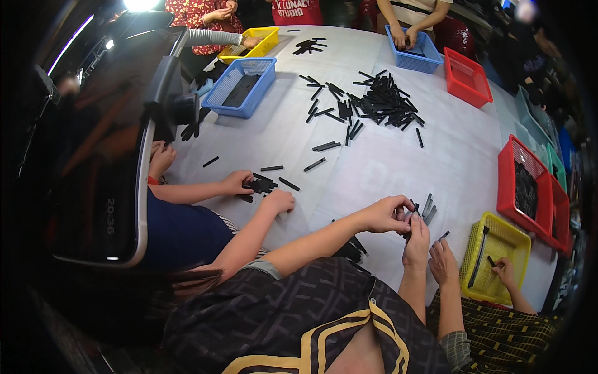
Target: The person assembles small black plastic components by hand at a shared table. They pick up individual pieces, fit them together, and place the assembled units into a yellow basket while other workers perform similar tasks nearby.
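Over the near middle of the white table, my left hand (387,215) and my right hand (416,242) meet fingertip to fingertip. Both are closed in a pinch on a small black stick (415,207), mostly hidden by the fingers. Several loose black sticks (428,209) lie just beyond my right hand. More dark sticks (355,248) are partly covered beneath my left forearm. A large heap of the same black sticks (389,103) is spread farther out on the table.
Co-workers' hands work close by: a pair at left over a stick pile (263,183), others at right by a yellow basket (476,283). Blue baskets (265,87) and red baskets (467,78) stand around the white table (374,168). A dark phone on a mount (99,187) blocks the left side.
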The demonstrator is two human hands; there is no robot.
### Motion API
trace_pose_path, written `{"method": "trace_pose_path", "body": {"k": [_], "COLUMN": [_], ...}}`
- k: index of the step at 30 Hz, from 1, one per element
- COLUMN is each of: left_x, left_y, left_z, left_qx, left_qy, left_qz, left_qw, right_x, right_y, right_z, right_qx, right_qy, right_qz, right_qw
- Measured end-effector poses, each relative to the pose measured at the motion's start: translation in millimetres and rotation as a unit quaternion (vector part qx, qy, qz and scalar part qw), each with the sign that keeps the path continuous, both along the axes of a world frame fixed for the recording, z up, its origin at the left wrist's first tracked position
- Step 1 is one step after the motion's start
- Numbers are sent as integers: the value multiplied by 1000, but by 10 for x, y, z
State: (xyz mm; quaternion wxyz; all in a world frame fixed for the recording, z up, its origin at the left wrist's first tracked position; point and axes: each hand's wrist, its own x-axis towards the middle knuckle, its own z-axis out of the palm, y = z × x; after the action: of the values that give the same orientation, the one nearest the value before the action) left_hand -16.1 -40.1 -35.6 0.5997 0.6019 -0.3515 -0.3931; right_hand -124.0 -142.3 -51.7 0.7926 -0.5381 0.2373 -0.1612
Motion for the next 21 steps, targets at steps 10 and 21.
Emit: {"method": "trace_pose_path", "body": {"k": [10, 21], "left_x": [68, 215], "left_y": [12, -3], "left_z": [73, 65], "left_qx": [-17, -7], "left_qy": [232, 193], "left_qz": [38, 185], "left_qw": [972, 964], "right_x": [13, 2], "right_y": [97, 234], "right_z": [88, 249], "right_qx": [52, 80], "right_qy": [-26, 4], "right_qz": [102, 81], "right_qw": [993, 993]}}
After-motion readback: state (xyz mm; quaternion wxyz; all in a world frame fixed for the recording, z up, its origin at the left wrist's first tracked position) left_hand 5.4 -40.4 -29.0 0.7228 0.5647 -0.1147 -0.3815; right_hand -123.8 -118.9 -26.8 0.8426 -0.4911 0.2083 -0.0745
